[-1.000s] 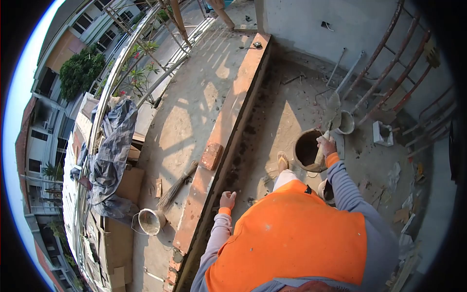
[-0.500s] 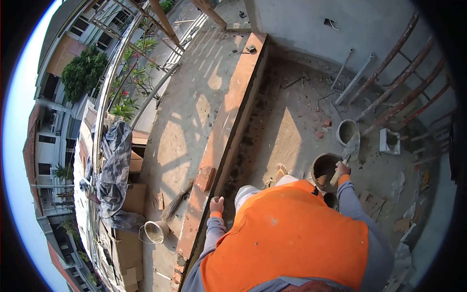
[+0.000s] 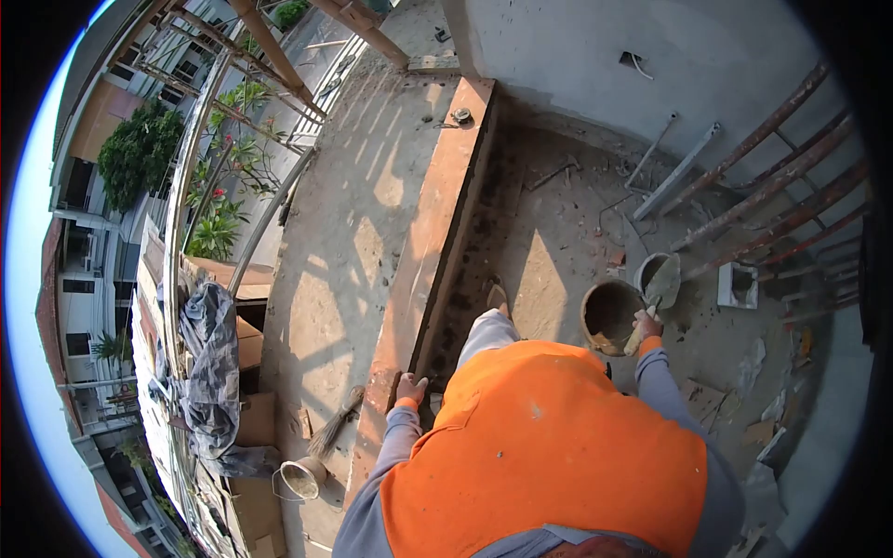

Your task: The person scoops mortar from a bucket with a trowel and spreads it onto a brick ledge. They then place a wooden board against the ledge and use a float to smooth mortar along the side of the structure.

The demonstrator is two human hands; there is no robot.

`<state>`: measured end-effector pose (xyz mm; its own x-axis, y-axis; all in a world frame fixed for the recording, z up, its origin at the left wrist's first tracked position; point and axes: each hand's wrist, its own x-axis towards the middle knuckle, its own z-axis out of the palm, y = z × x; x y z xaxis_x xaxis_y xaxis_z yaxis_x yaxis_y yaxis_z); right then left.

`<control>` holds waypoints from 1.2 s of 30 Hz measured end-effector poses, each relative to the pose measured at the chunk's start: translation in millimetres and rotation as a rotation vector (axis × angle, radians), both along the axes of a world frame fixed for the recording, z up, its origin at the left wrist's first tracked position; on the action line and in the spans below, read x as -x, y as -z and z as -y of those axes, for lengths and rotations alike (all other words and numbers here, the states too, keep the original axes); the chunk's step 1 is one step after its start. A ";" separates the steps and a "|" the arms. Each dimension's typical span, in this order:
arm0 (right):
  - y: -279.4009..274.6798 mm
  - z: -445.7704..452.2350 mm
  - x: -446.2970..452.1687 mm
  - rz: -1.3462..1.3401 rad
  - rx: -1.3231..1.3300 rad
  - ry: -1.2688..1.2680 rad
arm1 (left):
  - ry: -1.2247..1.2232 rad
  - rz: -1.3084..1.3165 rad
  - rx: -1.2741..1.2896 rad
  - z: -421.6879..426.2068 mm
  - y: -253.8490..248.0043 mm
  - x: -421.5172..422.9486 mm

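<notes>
My right hand [image 3: 648, 327] is closed around the handle of a trowel [image 3: 662, 282]. Its blade points away from me, beside a large mortar bucket [image 3: 590, 324] and over part of a smaller pale bucket [image 3: 642, 271]. My left hand [image 3: 408, 388] is at the edge of the low brick wall [image 3: 430, 223], thumb apart from the fingers, holding nothing I can see. Close to its left, a loose brick [image 3: 379, 385] lies on the wall top; whether the hand touches it I cannot tell.
A tape-measure-like round object [image 3: 461, 116] sits on the wall's far end. Left of the wall are a broom [image 3: 333, 426], a small bucket [image 3: 302, 478] and a grey tarp [image 3: 208, 349]. Rusty metal frames [image 3: 781, 177] lean at right, near a white block [image 3: 738, 285] and scattered debris.
My body has moved forward along the wall, with one foot ahead. My left hand has come closer to the wall and loose brick, its thumb now apart. The trowel stays in my right hand.
</notes>
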<state>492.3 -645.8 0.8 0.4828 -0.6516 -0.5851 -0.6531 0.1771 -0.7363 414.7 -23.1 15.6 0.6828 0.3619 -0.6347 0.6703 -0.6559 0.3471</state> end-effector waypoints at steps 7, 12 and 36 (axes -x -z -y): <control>5.0 24.2 -90.2 -0.051 0.022 0.002 | 0.189 0.019 -0.092 2.8 9.8 -167.3; 100.7 52.6 -135.0 -0.065 -0.099 0.019 | 0.414 0.211 -0.124 65.9 -4.5 -325.4; 232.8 -39.5 -228.2 -0.197 -0.410 -0.013 | 0.729 0.312 -0.719 177.3 261.7 -616.8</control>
<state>720.5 -606.3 -232.0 0.3432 -0.3415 -0.8750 -0.7775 0.4195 -0.4686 1031.5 -200.4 -246.1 0.9806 0.0206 -0.1949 -0.0175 -0.9812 -0.1920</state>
